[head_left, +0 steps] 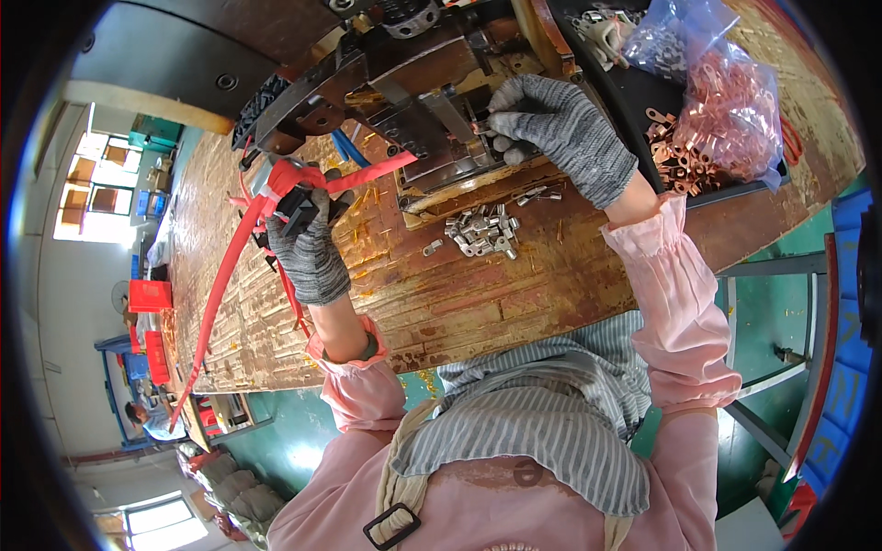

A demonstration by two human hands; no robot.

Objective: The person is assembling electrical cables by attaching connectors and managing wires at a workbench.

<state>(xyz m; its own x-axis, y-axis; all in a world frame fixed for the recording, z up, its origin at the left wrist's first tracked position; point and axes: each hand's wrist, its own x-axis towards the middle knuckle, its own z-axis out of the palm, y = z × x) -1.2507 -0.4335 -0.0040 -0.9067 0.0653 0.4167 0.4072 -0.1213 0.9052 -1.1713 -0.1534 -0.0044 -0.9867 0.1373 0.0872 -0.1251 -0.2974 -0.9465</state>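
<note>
My left hand (308,246), in a grey knit glove, grips a black lever handle (299,207) wrapped with red strap (230,266) at the left side of a dark metal press machine (404,83). My right hand (556,129), also gloved, pinches a small metal terminal (480,126) at the machine's die area. A small pile of silvery metal terminals (482,231) lies on the worn wooden bench (478,294) between my hands.
A clear plastic bag of copper lugs (726,110) sits in a black tray (643,129) at the right, with loose lugs beside it. Another bag (675,32) lies behind. Red bins (149,296) and a seated person (152,418) are far left. Green floor lies below.
</note>
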